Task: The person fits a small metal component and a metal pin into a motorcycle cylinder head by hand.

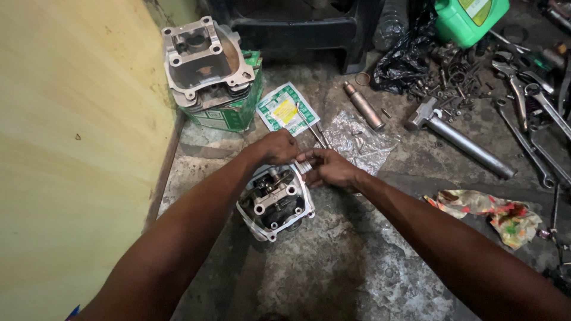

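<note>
A small engine cylinder head (275, 203) with its rocker arms showing sits on the concrete floor in the middle of the view. My left hand (277, 146) rests on its far edge, fingers curled down onto the metal. My right hand (329, 168) is at the head's upper right corner, fingertips pinched on a small silvery part (304, 167) right beside the head. The two hands almost touch. What exactly the pinched part is, I cannot tell.
A second cylinder casting (205, 59) stands on a green box (235, 113) by the yellow wall (71, 148). A crumpled clear bag (357, 141), a printed packet (286, 109), a hammer (455, 137), wrenches (529, 134), loose bolts, a green jug (470, 19) and a rag (493, 211) lie around.
</note>
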